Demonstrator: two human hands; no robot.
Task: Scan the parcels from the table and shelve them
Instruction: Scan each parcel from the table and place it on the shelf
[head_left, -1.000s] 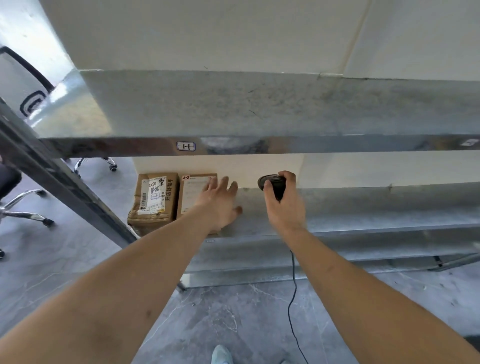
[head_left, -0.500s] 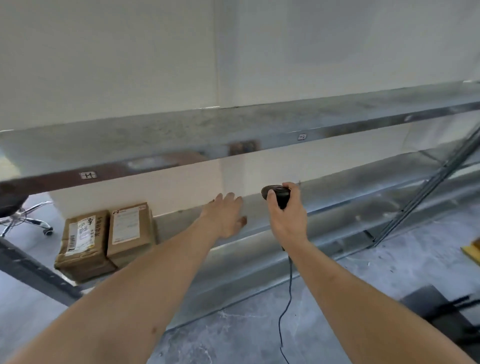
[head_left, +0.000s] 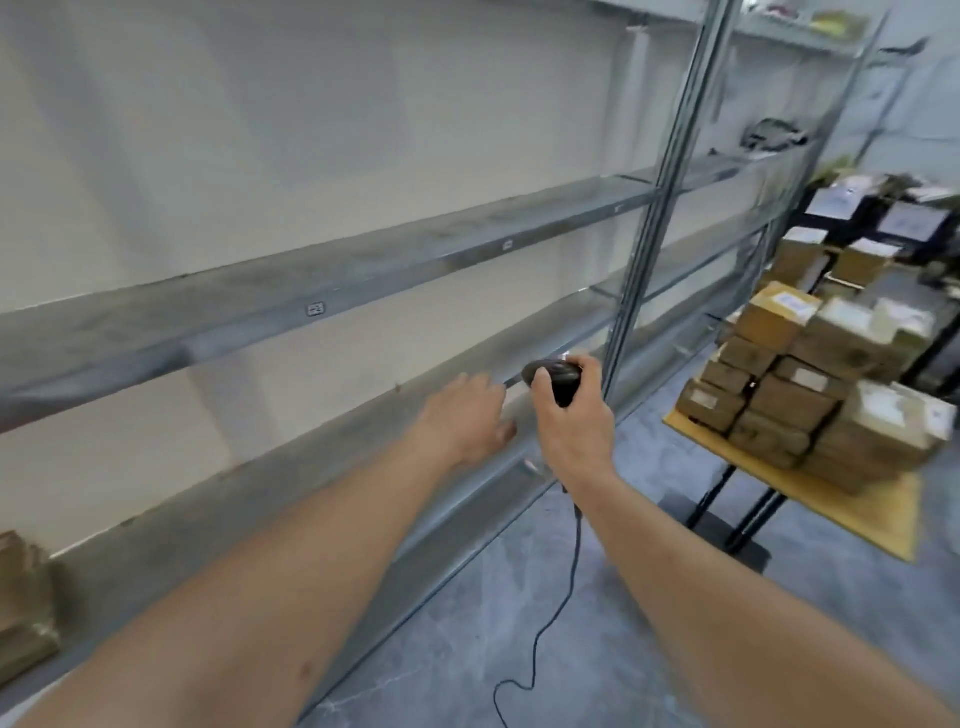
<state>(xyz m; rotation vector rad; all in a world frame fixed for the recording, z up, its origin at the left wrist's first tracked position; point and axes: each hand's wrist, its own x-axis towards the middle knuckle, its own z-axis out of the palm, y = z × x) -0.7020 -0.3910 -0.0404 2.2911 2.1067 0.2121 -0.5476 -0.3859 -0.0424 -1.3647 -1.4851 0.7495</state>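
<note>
Progress, judged from how things lie: only a small start made. Shelved cardboard parcels (head_left: 23, 597) sit on the lower shelf (head_left: 311, 462) at my 9 o'clock, cut off by the frame edge; I make out two at most, though the blur there leaves the count unsure. The bulk is left. At my 2 o'clock the table (head_left: 857, 512) carries a tall, crowded stack of parcels (head_left: 810, 374), brown cartons with white labels, several layers deep, none scanned as far as I can tell. The upper shelf (head_left: 363, 270) bears nothing that I can see along this run.

My right hand (head_left: 574, 415) grips the black barcode scanner (head_left: 555, 378), fingers wrapped round the handle, thumb on the left side of its head; the cable (head_left: 563, 587) hangs from it and trails to the grey floor (head_left: 649, 623) at 6 o'clock. My left hand (head_left: 462, 415) is empty, fingers loosely spread, hovering just over the lower shelf's front edge.

Against a second ago: then I faced the shelf squarely and my left hand lay flat against the second carton, both cartons dead ahead at 11 o'clock. Now my view has swung right; the cartons have slid to the far left edge, the upright post (head_left: 660, 208) and the loaded table have come into sight, and my left hand is off the parcel. Scanner grip unchanged.
</note>
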